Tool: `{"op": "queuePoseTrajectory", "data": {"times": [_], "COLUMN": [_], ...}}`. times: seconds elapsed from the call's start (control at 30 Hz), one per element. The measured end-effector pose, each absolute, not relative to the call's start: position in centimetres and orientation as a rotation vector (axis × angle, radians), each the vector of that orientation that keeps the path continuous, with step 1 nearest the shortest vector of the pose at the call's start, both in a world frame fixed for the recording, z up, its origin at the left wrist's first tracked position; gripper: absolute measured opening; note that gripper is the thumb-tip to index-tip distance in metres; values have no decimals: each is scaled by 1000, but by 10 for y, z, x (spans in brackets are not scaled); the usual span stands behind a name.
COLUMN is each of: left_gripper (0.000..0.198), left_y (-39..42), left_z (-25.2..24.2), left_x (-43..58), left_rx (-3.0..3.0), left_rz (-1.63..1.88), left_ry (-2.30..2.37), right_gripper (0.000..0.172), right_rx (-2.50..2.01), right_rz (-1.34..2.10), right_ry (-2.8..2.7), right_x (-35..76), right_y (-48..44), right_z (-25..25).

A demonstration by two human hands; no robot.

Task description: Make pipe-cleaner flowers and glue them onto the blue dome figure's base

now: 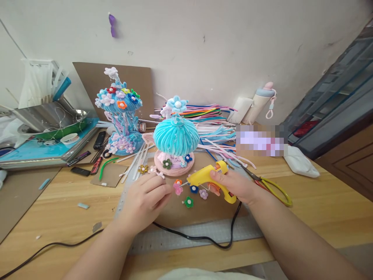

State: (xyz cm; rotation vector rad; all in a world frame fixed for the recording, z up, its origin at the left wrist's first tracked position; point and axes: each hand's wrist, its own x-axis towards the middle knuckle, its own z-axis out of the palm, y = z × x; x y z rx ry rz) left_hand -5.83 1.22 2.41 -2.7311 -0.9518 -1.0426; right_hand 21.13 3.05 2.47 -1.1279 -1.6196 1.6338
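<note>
My right hand (pixel 236 186) grips a yellow hot glue gun (pixel 208 178), its nozzle pointing left at a small pink pipe-cleaner flower (pixel 177 188). My left hand (pixel 147 196) pinches that pink flower at the fingertips. Just beyond stands a turquoise pipe-cleaner dome (pixel 176 135) on a pink round base (pixel 174 164), topped by a blue flower. Small loose flowers lie on the brown cardboard (pixel 186 212): a green one (pixel 189 202), a blue one (pixel 194 189) and a lilac one (pixel 203 193).
A taller blue flower-covered craft (pixel 121 116) stands at the back left. A heap of coloured pipe cleaners (pixel 212 124) lies behind. Yellow-handled scissors (pixel 272 186) rest to the right. The glue gun's black cord (pixel 201 236) runs across the wooden table (pixel 320 210). Metal trays and books (pixel 46 132) sit far left.
</note>
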Motion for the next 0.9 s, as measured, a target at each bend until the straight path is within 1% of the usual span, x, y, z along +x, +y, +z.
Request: {"op": "queuePoseTrajectory", "data": {"times": [0.43, 0.67, 0.9], "left_gripper": [13, 15, 12], "left_y": [12, 12, 13], "left_z": [25, 25, 26], "left_x": [-57, -58, -58], "left_rx": [-2720, -2715, -2700], "left_rz": [-1026, -1048, -968], "left_ry": [-979, -1001, -1003], "right_gripper": [49, 39, 37], "right_rx": [-1144, -1079, -1019], "right_rz": [1586, 1659, 1679], "right_ry": [-1649, -1603, -1624], "right_x": [210, 212, 213], "right_y": [29, 31, 32], "right_z": [28, 24, 23]}}
